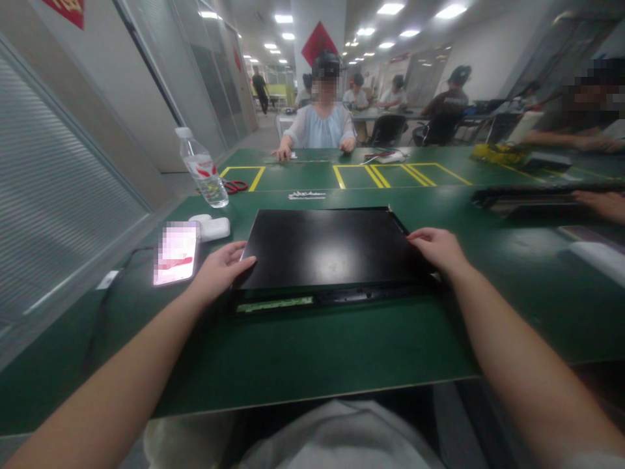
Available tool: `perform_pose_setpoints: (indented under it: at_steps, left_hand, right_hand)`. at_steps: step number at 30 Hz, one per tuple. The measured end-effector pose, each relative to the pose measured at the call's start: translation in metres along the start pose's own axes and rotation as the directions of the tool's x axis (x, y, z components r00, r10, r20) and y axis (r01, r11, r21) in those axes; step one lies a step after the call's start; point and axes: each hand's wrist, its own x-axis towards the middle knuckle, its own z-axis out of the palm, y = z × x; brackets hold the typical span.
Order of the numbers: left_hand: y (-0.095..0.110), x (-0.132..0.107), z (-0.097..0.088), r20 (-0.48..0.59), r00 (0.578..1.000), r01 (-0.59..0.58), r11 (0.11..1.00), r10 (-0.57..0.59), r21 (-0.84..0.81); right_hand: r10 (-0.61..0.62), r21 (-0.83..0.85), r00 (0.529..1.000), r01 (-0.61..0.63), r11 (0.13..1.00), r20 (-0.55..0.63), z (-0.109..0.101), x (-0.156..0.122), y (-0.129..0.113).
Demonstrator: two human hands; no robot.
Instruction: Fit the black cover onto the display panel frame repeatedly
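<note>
A flat black display panel (322, 247) lies over a black frame (371, 294) on the green table, set slightly askew so the frame shows along the near side and far right corner. A green circuit board strip (274, 304) is visible in the frame's near edge. My left hand (223, 266) grips the panel's left edge, thumb on top and fingers at the side. At the right edge, my right hand (437, 247) is closed with thumb and fingertips on the panel's rim; its other fingers are partly hidden.
To the left are a lit phone (176, 254), a white case (212, 228), a water bottle (202, 169) and red-handled scissors (235, 187). Small white strips (306, 195) lie beyond the panel. A person (325, 124) sits opposite; a co-worker's hand (603, 203) touches another dark frame (527, 202) at right.
</note>
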Motion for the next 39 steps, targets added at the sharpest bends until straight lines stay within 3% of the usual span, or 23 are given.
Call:
perform_pose_setpoints:
  at_steps: [7,15,22,39]
  left_hand:
    - [-0.0032,0.0015,0.0008,0.017,1.0,-0.021,0.999,0.021,-0.026]
    - [0.0008,-0.001,0.0018,0.002,1.0,-0.013,1.0,0.013,0.011]
    - [0.0013,-0.0004,0.0013,0.001,1.0,-0.001,1.0,0.001,-0.013]
    - [0.0033,-0.0017,0.0029,-0.007,1.0,0.025,0.998,-0.025,-0.052]
  right_hand:
    - [0.005,-0.037,1.0,-0.005,0.999,0.0,-0.0009,-0.0022,-0.0036]
    - [-0.084,-0.119,0.996,0.085,0.989,0.018,-0.002,-0.0058,-0.0068]
    - [-0.016,-0.119,1.0,0.015,0.993,-0.002,-0.0014,-0.0028,-0.0043]
    - [-0.011,-0.093,1.0,0.011,0.996,0.001,-0.0011,0.0002,-0.0016]
